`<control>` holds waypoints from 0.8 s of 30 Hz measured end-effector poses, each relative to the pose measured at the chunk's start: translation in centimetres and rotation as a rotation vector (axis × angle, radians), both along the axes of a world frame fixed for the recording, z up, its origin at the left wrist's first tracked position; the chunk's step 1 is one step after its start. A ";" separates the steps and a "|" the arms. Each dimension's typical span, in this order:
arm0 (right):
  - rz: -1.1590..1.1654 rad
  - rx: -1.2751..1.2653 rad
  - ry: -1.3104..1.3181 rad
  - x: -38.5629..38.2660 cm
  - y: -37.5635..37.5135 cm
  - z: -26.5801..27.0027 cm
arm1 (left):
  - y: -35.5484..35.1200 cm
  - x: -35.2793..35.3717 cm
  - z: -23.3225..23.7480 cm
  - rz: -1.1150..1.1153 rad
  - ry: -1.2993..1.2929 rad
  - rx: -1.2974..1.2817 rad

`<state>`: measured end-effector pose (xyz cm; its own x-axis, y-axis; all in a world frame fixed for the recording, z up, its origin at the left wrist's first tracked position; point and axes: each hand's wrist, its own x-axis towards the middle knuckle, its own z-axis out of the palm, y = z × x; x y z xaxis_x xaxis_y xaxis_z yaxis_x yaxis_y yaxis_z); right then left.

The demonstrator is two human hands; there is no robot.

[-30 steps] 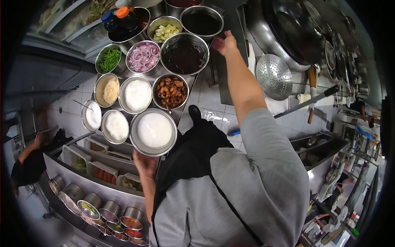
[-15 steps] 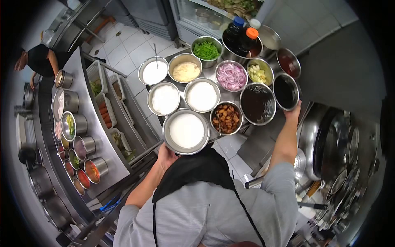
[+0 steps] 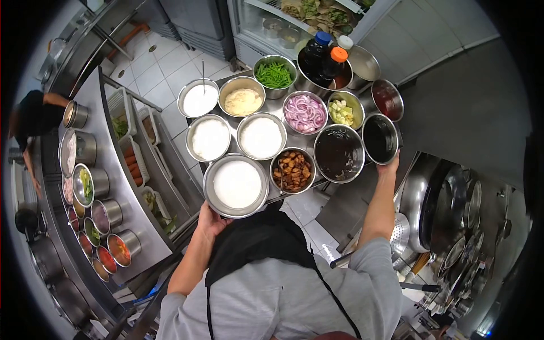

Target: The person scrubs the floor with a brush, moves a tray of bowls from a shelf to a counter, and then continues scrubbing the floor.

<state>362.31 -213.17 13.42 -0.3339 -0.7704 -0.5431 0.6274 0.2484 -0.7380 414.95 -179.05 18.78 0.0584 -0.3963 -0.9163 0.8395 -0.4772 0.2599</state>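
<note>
Both my hands grip a metal tray [image 3: 276,197] crowded with several steel bowls. My left hand [image 3: 212,219] holds its near edge, under a large bowl of white powder [image 3: 237,184]. My right hand [image 3: 390,164] holds the right edge beside a small bowl of dark sauce [image 3: 379,139]. Between them sit a bowl of fried brown pieces [image 3: 293,170] and a bigger bowl of dark liquid [image 3: 338,153]. Farther back are sliced red onion [image 3: 305,112], green beans [image 3: 274,73] and dark bottles [image 3: 320,54].
A curved steel counter [image 3: 122,192] on the left carries several small pots [image 3: 93,187] and baskets of vegetables [image 3: 133,158]. Woks [image 3: 436,198] and a perforated ladle [image 3: 399,232] are at the right. A glass-door fridge [image 3: 294,17] stands ahead. Another person [image 3: 34,113] stands at far left.
My body and view have swung round with the tray, so the counter is now on my left. My right hand moved from the far bowls to the tray's right edge.
</note>
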 end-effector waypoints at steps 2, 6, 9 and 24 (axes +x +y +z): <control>-0.024 0.033 0.007 0.5 0.3 0.7 | 0.3 0.5 -0.3 -0.031 0.013 -0.012; -0.026 -0.044 -0.012 0.4 0.3 0.8 | 0.5 0.7 -0.5 -0.044 0.059 -0.080; -0.009 -0.033 0.009 -0.2 0.6 -0.3 | 1.1 0.7 -0.6 -0.047 0.035 -0.060; 0.051 -0.057 -0.075 -0.5 0.6 -0.6 | -4.3 4.0 -1.2 -0.045 -0.249 -0.265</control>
<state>361.82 -212.59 12.81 -0.2540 -0.8159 -0.5195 0.6689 0.2398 -0.7036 419.00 -183.31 17.62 0.2439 -0.6255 -0.7411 0.7144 -0.4009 0.5735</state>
